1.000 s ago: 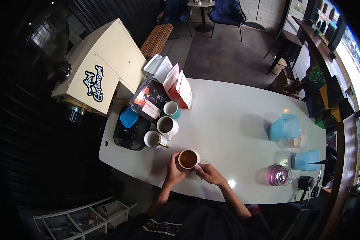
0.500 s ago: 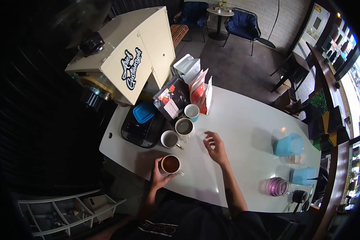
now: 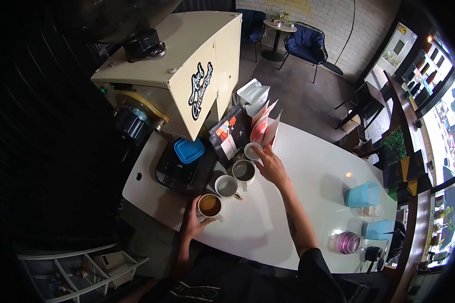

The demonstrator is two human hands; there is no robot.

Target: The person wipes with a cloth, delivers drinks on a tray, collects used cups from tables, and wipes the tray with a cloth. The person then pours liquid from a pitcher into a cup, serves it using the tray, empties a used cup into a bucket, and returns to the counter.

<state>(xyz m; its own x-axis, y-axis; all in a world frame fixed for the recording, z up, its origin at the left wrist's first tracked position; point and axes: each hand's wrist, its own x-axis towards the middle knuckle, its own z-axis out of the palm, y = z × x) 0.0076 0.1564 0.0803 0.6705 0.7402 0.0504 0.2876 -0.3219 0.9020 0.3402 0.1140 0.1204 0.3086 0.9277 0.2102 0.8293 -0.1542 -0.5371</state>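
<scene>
A mug of brown liquid (image 3: 209,205) is held at the near left edge of the white table, my left hand (image 3: 192,222) wrapped round its side. My right hand (image 3: 273,166) reaches to the small white and teal cup (image 3: 252,151), its fingers and thumb closed at the rim; part of the cup is hidden behind them. Between the two hands stand a white mug with a gold handle (image 3: 226,187) and another mug with a dark interior (image 3: 243,171).
A large cream grinder (image 3: 187,65) looms at the left. Below it sits a black scale (image 3: 174,174) bearing a blue lid (image 3: 189,150). Coffee bags (image 3: 265,129) stand behind the cups. Blue containers (image 3: 363,195) and a pink glass vessel (image 3: 349,243) are at the right.
My right hand has moved forward and left from above the open table to the small cup's rim. My left hand keeps the mug, now closer to the other mugs. The view has shifted.
</scene>
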